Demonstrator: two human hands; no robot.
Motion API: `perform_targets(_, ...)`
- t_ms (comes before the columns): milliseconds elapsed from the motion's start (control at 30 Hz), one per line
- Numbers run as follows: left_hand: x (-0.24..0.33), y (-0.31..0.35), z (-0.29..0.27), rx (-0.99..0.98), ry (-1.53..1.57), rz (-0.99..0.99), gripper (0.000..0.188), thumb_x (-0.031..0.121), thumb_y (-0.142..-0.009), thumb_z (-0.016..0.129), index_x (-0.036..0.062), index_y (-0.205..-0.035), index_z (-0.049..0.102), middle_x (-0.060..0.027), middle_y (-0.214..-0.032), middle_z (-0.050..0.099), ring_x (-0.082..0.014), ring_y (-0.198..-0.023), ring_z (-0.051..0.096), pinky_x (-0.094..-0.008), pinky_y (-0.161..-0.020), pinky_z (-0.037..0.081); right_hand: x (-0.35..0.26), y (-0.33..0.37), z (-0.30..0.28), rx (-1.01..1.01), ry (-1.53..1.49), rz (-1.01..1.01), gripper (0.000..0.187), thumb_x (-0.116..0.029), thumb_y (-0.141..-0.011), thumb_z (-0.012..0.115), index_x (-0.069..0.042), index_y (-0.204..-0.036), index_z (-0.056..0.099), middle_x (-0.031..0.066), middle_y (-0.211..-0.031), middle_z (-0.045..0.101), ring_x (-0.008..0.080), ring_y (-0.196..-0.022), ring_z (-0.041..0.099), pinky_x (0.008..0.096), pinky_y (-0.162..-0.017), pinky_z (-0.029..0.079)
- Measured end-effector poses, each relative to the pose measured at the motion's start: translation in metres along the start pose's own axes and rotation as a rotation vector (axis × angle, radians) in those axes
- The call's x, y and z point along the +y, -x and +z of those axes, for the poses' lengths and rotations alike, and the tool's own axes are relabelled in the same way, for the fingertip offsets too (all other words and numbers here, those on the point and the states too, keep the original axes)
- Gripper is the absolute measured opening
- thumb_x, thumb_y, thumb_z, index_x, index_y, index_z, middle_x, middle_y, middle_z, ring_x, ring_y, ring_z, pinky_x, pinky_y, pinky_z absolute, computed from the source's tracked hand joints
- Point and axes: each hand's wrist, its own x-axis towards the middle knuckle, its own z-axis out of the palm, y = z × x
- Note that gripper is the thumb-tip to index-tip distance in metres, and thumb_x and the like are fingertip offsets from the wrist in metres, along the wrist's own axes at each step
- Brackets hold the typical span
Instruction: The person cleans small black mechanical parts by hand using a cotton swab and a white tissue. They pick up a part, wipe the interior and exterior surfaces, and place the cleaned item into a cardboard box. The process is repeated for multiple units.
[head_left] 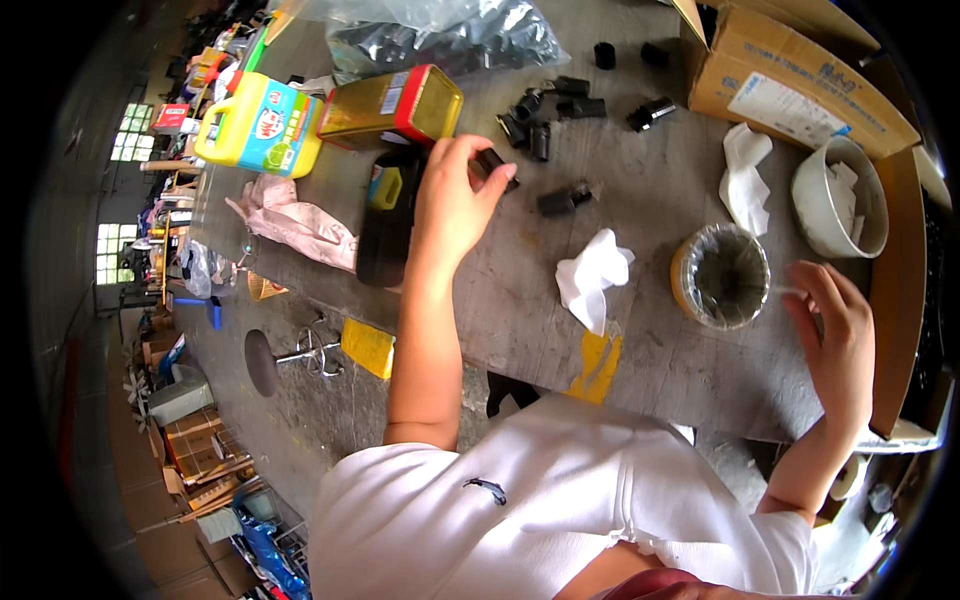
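Observation:
My left hand [455,200] pinches a short black cylindrical part [497,170] between thumb and fingers, above the grey table. To its right, a similar black part [565,200] lies alone, and several more black parts [540,140] are grouped farther back. My right hand [838,330] is beside a round tub [680,275] lined with clear plastic. Its thumb and fingers are drawn together around something thin and pale, too small to make out. Between the hands lies a crumpled white tissue [592,280].
A yellow jug [235,130], a red-and-gold tin [390,108], a glossy black object [383,245] and a pink cloth [300,225] lie left. A plastic bag [450,45] is at the back. Right are a cardboard box [800,75], another tissue [745,180] and a white bowl [820,215].

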Motion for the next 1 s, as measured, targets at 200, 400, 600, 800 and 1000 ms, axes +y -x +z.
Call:
perform_targets(200,0.022,-0.004,-0.009,0.092,0.252,-0.055,0.038,0.002,-0.077,0.071,0.0025,-0.111,0.054,-0.0051,-0.096,0.055,-0.0072,-0.072,0.055,-0.0208,-0.058,0.046,-0.002,-0.022,-0.003,0.039,0.099,-0.278,0.017,-0.001,-0.061,0.065,-0.003,-0.078,0.061,0.0055,-0.071,0.049,0.0228,-0.066,0.052,0.033,-0.056,0.042)
perform_targets(400,0.08,-0.01,-0.029,-0.07,0.557,0.116,0.033,0.0,-0.076,0.071,-0.0004,-0.107,0.058,-0.0074,-0.095,0.057,-0.0076,-0.068,0.058,-0.0181,-0.053,0.047,-0.005,-0.032,0.001,0.041,0.16,-0.426,0.017,-0.003,-0.055,0.065,-0.004,-0.069,0.056,0.0036,-0.069,0.044,0.02,-0.066,0.05,0.032,-0.056,0.043)
perform_targets(600,0.122,-0.014,0.003,-0.245,1.054,0.144,0.032,-0.002,-0.081,0.065,-0.0056,-0.111,0.055,-0.0111,-0.097,0.062,-0.0165,-0.079,0.065,-0.025,-0.069,0.055,0.006,-0.03,0.003,0.102,0.071,-0.361,0.015,-0.002,-0.061,0.068,-0.004,-0.071,0.057,0.0047,-0.072,0.046,0.0216,-0.068,0.051,0.0334,-0.057,0.043)
perform_targets(800,0.12,-0.008,0.035,-0.189,1.181,0.024,0.03,0.002,-0.082,0.067,-0.0052,-0.109,0.057,-0.011,-0.091,0.064,-0.0146,-0.08,0.064,-0.0249,-0.067,0.055,0.025,-0.027,-0.001,0.045,-0.152,-0.237,0.01,-0.003,-0.07,0.068,-0.001,-0.076,0.059,0.0078,-0.074,0.049,0.0247,-0.065,0.051,0.0328,-0.057,0.043)
perform_targets(1000,0.106,-0.002,0.043,-0.239,1.363,-0.141,0.028,0.009,-0.084,0.066,-0.0022,-0.108,0.057,-0.009,-0.091,0.064,-0.0141,-0.077,0.063,-0.0252,-0.061,0.052,0.038,-0.028,0.006,-0.17,-0.394,0.061,0.009,-0.005,-0.079,0.064,0.003,-0.077,0.059,0.0084,-0.072,0.051,0.0155,-0.059,0.049,0.0259,-0.056,0.04)
